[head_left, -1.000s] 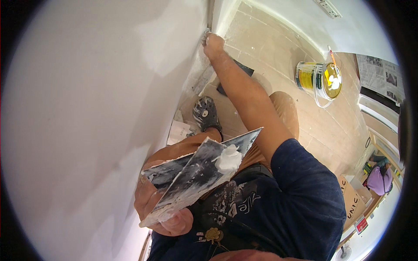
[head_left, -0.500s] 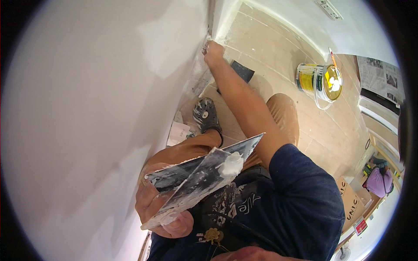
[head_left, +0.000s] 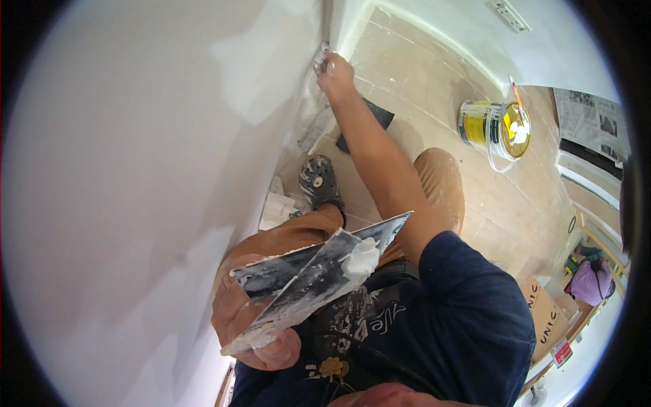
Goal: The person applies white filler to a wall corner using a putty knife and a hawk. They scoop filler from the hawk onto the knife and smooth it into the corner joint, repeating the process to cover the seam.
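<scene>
My left hand (head_left: 274,349) grips two broad flat steel plastering blades (head_left: 298,288), one overlapping the other, both smeared with white filler. A thick lump of white filler (head_left: 363,258) sits near the far end of the upper blade. My right arm is stretched forward, and my right hand (head_left: 336,71) is closed low at the corner where the white wall (head_left: 149,169) meets the adjoining wall. Whitish material shows at its fingertips; what the fingers hold is too small to make out.
A paint tin (head_left: 481,125) with a wire handle stands on the tiled floor, a brush (head_left: 516,91) across its lid. A dark sheet (head_left: 380,114) lies beneath my right forearm. Cardboard boxes (head_left: 546,325) and a person in purple (head_left: 591,281) are at the right.
My right hand has shifted slightly farther forward along the corner, its fingers turned a little. My left hand and the blades have barely moved.
</scene>
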